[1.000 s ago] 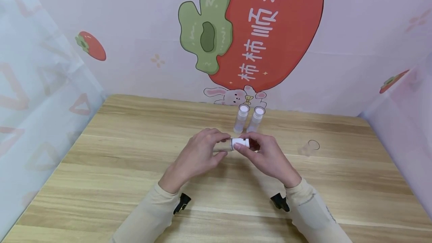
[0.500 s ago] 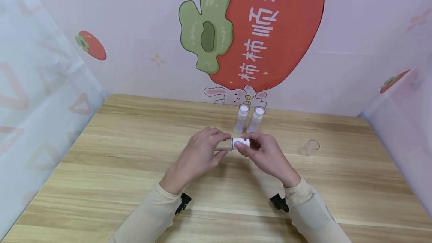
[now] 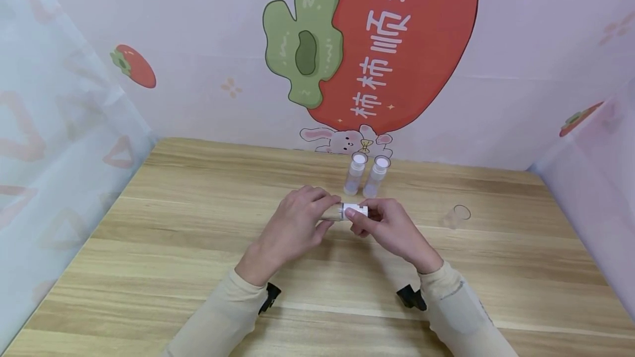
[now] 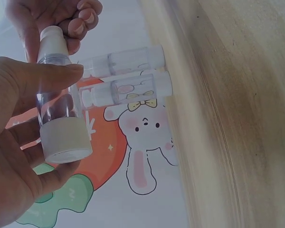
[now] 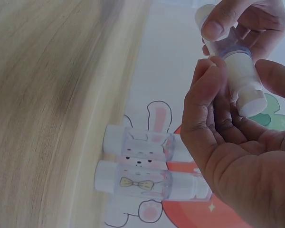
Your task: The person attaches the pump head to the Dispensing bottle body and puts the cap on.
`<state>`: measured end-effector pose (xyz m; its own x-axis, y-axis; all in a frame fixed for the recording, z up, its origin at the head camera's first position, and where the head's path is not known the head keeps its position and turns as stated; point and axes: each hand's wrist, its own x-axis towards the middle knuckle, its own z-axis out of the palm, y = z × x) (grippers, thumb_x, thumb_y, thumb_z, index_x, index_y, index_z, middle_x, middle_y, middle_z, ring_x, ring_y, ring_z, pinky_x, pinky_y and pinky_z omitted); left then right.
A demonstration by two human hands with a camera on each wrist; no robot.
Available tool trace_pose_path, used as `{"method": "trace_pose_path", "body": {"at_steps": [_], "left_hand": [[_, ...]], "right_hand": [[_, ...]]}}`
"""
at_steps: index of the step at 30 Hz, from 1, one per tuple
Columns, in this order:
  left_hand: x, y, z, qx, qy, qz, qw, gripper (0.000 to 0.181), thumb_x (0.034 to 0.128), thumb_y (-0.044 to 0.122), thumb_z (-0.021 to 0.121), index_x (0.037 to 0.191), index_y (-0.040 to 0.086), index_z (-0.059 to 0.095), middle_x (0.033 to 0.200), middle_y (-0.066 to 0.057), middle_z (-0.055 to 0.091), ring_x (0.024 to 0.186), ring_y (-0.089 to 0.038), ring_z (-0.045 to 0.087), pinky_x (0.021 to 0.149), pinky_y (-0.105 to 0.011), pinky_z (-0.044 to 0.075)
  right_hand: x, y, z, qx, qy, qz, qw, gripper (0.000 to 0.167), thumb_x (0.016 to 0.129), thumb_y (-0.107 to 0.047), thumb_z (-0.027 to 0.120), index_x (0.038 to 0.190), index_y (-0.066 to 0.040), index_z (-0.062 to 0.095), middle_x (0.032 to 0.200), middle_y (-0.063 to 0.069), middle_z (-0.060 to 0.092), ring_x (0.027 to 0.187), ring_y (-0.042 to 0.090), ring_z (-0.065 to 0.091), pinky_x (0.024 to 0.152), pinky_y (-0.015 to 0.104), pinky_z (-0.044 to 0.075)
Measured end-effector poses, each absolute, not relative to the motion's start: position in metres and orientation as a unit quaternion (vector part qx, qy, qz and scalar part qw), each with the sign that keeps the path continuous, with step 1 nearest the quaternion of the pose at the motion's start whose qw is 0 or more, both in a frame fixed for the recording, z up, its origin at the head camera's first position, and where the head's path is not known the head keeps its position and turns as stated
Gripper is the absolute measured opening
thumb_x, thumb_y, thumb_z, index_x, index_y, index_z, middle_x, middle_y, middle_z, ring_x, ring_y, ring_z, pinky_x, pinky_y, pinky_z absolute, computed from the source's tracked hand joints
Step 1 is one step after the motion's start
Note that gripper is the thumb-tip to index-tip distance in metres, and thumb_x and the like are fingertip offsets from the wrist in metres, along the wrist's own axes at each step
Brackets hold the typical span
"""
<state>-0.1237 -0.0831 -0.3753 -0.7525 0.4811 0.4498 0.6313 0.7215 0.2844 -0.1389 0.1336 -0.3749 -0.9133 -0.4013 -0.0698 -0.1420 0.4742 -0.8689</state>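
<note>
A small clear pump bottle (image 4: 65, 137) with a white base and white top is held lying sideways between both hands, in the middle of the head view. My left hand (image 3: 296, 227) grips its clear body, thumb across one side and fingers round the other. At the other end, my right hand (image 3: 397, 230) holds the white pump top (image 5: 243, 76), its fingers curled beneath and the thumb on the near side. Part of the body is hidden by the left fingers in the head view.
Two similar bottles, one on the left (image 3: 354, 178) and one on the right (image 3: 375, 179), stand upright behind the hands, near the printed back wall. A clear cap-like cup (image 3: 452, 219) lies on the wooden table (image 3: 521, 269) to the right.
The right fingers have shifted around the white top; fingertips now show below it, and the index finger no longer reaches over it. The left hand and other items stay nearly in place.
</note>
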Motion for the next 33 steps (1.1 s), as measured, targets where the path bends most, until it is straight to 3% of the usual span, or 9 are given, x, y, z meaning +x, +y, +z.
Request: {"method": "trace_pose_path", "body": {"at_steps": [15,22,33], "left_hand": [[-0.124,-0.083,-0.375,-0.303,-0.914,-0.206,0.174,0.040,0.0791,0.009,0.087,0.117,0.010,0.074,0.108,-0.004,0.072,0.100,-0.023,0.066,0.087,-0.041,0.054],[-0.125,-0.086,-0.374,-0.286,-0.920,-0.222,0.152,0.039,0.0793,0.011,0.087,0.115,0.010,0.074,0.109,-0.003,0.073,0.102,-0.023,0.066,0.089,-0.039,0.054],[-0.126,-0.088,-0.375,-0.260,-0.922,-0.252,0.136,0.038,0.0795,0.013,0.087,0.115,0.008,0.074,0.107,-0.003,0.073,0.099,-0.022,0.067,0.087,-0.039,0.055]], "right_hand": [[-0.140,0.134,-0.374,-0.156,0.836,-0.502,0.156,0.035,0.101,-0.033,0.064,0.094,0.000,0.069,0.078,0.007,0.068,0.076,0.022,0.065,0.076,0.041,0.056],[-0.142,0.138,-0.373,-0.190,0.865,-0.451,0.108,0.030,0.095,-0.032,0.073,0.103,-0.004,0.070,0.085,0.004,0.068,0.075,0.020,0.063,0.067,0.031,0.054],[-0.146,0.163,-0.361,-0.234,0.888,-0.391,0.063,0.033,0.086,-0.026,0.083,0.111,-0.008,0.070,0.091,-0.003,0.068,0.085,0.014,0.065,0.078,0.036,0.056]]}}
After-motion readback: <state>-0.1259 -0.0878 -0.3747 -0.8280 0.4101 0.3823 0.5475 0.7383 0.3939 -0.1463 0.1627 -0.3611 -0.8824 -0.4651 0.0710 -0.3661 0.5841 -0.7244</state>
